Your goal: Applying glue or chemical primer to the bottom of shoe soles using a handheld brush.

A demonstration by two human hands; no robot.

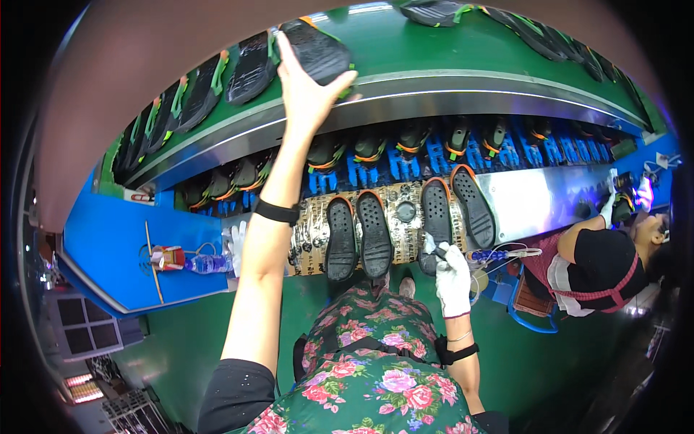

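My bare left hand [309, 92] reaches up to the green conveyor belt [434, 54]. Its thumb and fingers span the near end of a black shoe [314, 50] with green and orange trim, lying bottom up. My right hand [453, 281], in a white glove, is closed beside the heel of a black perforated shoe sole [436, 206]. Something small shows at its fingertips, too little to name. Another black sole [473, 208] leans to the right of that one. Two more dark soles, one left [341, 239] and one right [375, 235], lie side by side on the tape-covered bench pad [311, 224].
More shoes line the belt, including one at the left [202, 90]. Under it, shoes sit on a rack with blue holders [405, 165]. A bottle [208, 263] and white glove [237, 246] rest on the blue bench. A co-worker [600, 260] sits at the right.
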